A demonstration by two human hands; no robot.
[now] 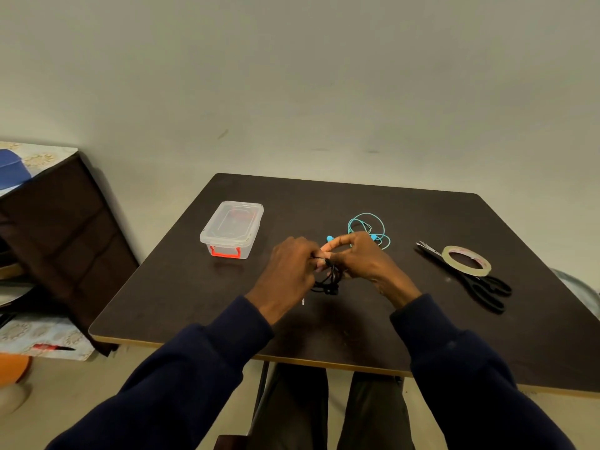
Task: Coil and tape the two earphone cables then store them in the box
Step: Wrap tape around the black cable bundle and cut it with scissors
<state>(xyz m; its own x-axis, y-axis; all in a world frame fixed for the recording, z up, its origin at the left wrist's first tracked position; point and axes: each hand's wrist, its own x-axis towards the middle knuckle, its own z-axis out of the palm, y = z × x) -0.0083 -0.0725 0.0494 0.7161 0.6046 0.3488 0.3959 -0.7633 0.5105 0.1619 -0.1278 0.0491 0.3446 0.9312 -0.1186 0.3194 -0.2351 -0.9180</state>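
Hanging black earphone cable (328, 277): bunched into a few small, loose loops between the two hands, raised just above the middle of the table; a dark earbud dangles at the bottom of the bundle, close to the tabletop.
Left hand (287, 271): fingers curled inward, tips pinching the top of the black loops from the left; back of the hand faces the camera.
Right hand (365, 258): grips the same bundle from the right, thumb and fingers closed on it, forefinger stretched across toward the left hand; fingertips of both hands meet over the cable.
Blue earphone cable (368, 226): lies uncoiled in slack loops on the table just behind the right hand, with its blue earbuds showing near the fingers.
Box (232, 227): clear plastic, lid on, red latch on the near end; it sits on the table to the left of the hands, apart from both cables.
Tape roll (467, 260): clear tape, lying flat on top of the scissors, right of the hands.
Scissors (483, 289): black handles toward the person, blades pointing away and to the left.
Table (357, 323): dark top with a pale edge.
Sleeves (201, 362): dark navy, reaching to both wrists.
Cabinet (58, 222): dark brown, standing left of the table against the wall.
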